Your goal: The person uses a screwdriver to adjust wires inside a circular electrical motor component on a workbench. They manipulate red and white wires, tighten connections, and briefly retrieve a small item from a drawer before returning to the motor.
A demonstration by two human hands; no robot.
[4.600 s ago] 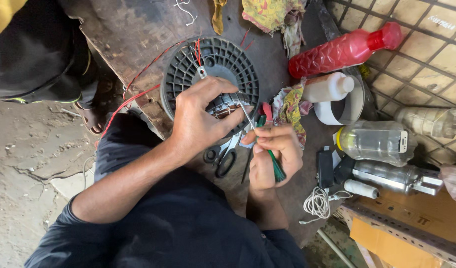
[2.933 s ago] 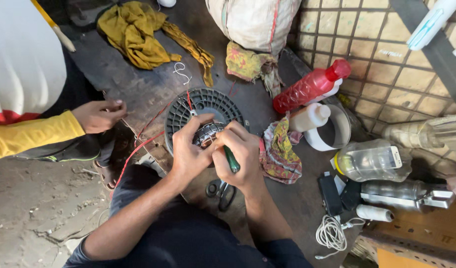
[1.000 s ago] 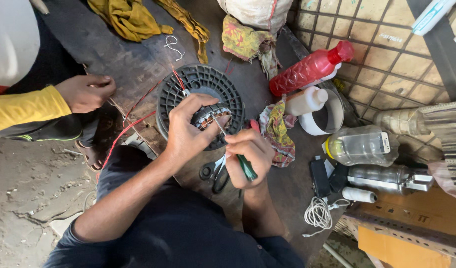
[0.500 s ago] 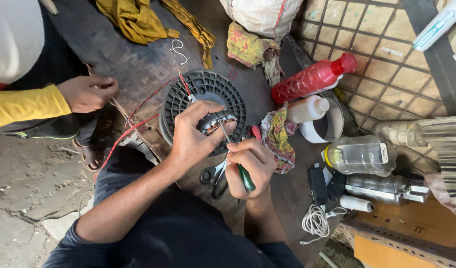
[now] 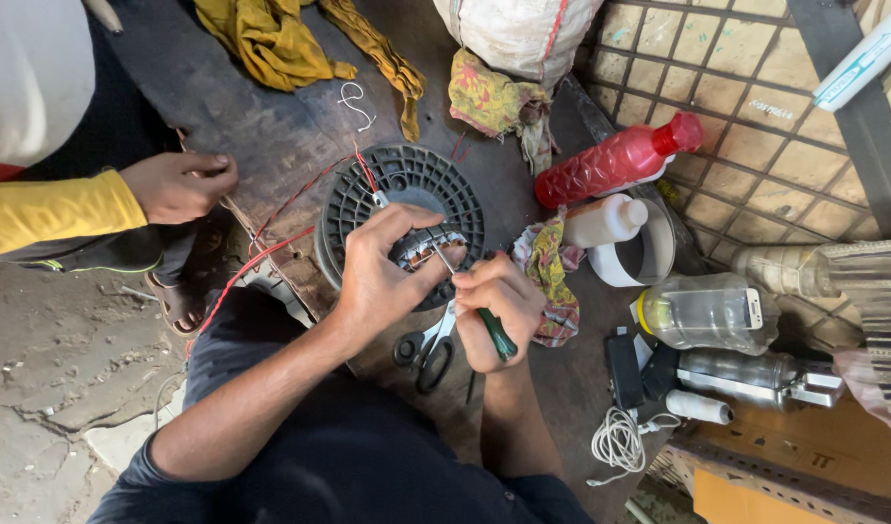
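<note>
A round dark grey slotted disc (image 5: 368, 194) lies on a worn dark board (image 5: 271, 126), with a wound motor core (image 5: 428, 245) at its middle and red wires (image 5: 271, 247) trailing off to the left. My left hand (image 5: 382, 277) grips the core from above. My right hand (image 5: 499, 306) holds a green-handled screwdriver (image 5: 496, 333), its thin shaft angled up-left into the core. Black-handled scissors (image 5: 428, 347) lie just below my hands.
Another person's hand (image 5: 179, 184) in a yellow sleeve rests at the left. Right of me are a red bottle (image 5: 615, 160), a white bottle (image 5: 606, 221), a tape roll (image 5: 649, 262), a clear jar (image 5: 708, 312), a metal cylinder (image 5: 746, 374), patterned rags (image 5: 552, 277) and coiled white cord (image 5: 618, 439).
My hands have stayed on the core and the screwdriver, shifting only slightly. The view has drifted a little. The other person's hand holds the same place.
</note>
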